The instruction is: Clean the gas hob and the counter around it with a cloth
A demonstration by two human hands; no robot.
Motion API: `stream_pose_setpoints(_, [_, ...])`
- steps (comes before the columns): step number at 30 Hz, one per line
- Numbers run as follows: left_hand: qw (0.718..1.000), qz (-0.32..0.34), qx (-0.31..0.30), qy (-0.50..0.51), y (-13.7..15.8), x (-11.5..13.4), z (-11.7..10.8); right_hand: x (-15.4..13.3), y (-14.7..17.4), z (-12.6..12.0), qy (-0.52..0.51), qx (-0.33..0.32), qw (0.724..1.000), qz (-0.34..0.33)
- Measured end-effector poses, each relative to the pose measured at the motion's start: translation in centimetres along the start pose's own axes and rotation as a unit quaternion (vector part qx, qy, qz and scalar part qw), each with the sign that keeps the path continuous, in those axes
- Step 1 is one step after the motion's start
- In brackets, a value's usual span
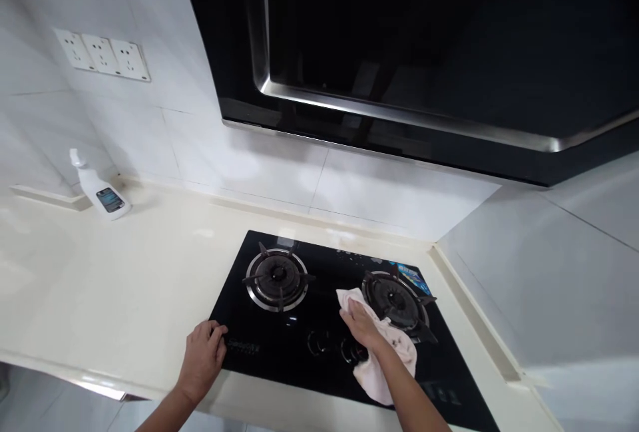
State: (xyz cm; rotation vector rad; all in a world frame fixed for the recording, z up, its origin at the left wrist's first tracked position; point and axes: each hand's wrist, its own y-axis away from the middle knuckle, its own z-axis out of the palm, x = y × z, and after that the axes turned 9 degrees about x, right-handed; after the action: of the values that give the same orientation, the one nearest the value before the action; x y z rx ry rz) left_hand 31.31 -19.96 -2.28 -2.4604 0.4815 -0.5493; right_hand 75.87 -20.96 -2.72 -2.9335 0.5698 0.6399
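Apparently wiping the black glass stove (324, 272) with a pale-pink fabric cloth (373, 379), beside the right black metal burner (396, 297), under a flattened right hand (361, 325); resting a half-curled, empty left hand (204, 355) at its edge. Probably needs even pressure next.

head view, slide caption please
Right hand spread on a pale pink cloth, black two-burner gas hob; left hand at its near left corner.
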Motion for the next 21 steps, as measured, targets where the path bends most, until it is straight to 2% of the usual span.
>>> stream_pose_setpoints(5, [1.0,-0.004,-0.017,-0.003,0.1,-0.1,0.0,-2.8,-4.2,0.8,0.056,-0.004,0.996,0.063])
stream_pose_setpoints(8, [1.0,-0.009,-0.024,-0.008,0.1,0.1,0.0,-4.7,-5.1,1.3,0.075,-0.003,0.995,0.07])
stream_pose_setpoints(11, [0.999,-0.012,-0.028,-0.013,0.1,0.2,0.0,-6.8,-4.2,2.0,0.075,-0.018,0.997,0.023])
stream_pose_setpoints(16, [0.999,-0.003,-0.033,-0.015,0.1,0.1,0.1,-9.9,-0.2,2.6,0.049,-0.067,0.991,-0.108])
stream_pose_setpoints(19, [0.999,0.002,-0.033,-0.022,0.1,0.0,0.1,-10.0,1.2,1.2,0.045,-0.076,0.985,-0.146])
stream_pose_setpoints(21, [0.999,0.003,-0.035,-0.025,0.1,0.1,0.1,-9.4,1.1,-0.4,0.055,-0.073,0.985,-0.145])
